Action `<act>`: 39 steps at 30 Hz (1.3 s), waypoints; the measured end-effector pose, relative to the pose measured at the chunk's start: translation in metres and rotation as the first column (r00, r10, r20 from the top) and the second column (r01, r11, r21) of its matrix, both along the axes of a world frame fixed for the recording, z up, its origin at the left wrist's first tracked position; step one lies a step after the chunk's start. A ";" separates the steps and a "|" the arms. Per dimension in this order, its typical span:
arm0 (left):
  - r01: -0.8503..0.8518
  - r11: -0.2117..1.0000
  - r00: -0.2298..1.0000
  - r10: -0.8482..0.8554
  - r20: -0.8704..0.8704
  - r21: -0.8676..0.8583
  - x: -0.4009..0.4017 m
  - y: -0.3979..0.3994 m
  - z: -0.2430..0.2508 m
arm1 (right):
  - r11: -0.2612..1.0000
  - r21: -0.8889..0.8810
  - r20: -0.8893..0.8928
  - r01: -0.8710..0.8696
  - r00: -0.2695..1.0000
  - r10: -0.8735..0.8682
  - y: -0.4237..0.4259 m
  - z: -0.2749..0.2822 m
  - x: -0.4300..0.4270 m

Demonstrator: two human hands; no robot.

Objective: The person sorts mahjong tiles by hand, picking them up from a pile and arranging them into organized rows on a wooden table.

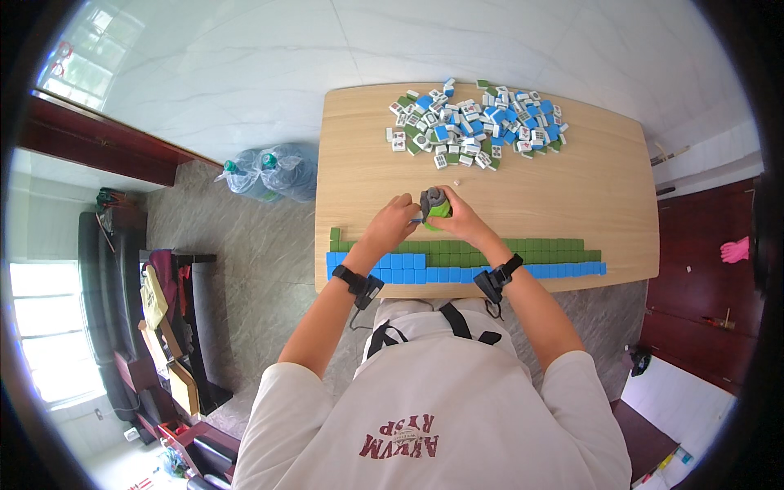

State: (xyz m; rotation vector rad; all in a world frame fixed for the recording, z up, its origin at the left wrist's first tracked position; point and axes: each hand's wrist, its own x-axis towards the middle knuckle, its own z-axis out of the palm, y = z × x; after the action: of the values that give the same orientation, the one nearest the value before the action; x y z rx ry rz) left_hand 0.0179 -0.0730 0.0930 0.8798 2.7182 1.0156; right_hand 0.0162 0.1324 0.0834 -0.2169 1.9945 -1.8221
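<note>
My right hand (462, 217) grips a bundled grey and green cloth (435, 207) above the middle of the wooden table (588, 196). My left hand (392, 223) pinches a blue-and-white mahjong tile (417, 217) against the left side of the cloth. Below my hands run lined-up rows of green-backed tiles (533, 246) and blue-backed tiles (401, 275), partly hidden by my forearms. One green tile (335, 234) stands out at the rows' left end. A small die (457, 182) lies just beyond the cloth.
A loose heap of mixed mahjong tiles (471, 125) covers part of the table's far side, against the marble-patterned wall. Large water bottles in plastic (288, 171) stand left of the table. A dark red door (704, 294) is at the right.
</note>
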 end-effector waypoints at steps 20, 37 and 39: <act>-0.047 0.998 0.997 0.051 0.065 -0.052 0.003 -0.003 -0.001 | 0.983 -0.150 0.078 0.101 0.993 -0.090 0.002 -0.018 0.002; -0.143 0.979 0.989 0.136 -0.055 -0.144 0.001 -0.004 -0.017 | 0.998 0.060 -0.192 -0.008 0.981 0.020 -0.020 0.003 -0.002; -0.143 0.978 0.989 0.135 -0.059 -0.152 0.001 -0.004 -0.017 | 0.996 0.090 -0.178 0.022 0.984 -0.006 -0.022 -0.001 -0.005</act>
State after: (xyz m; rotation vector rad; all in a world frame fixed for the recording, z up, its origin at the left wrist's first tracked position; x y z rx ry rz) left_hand 0.0192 -0.0773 0.0764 0.7059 2.8875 0.7987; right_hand 0.0110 0.1107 0.0821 -0.3493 2.2006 -1.7690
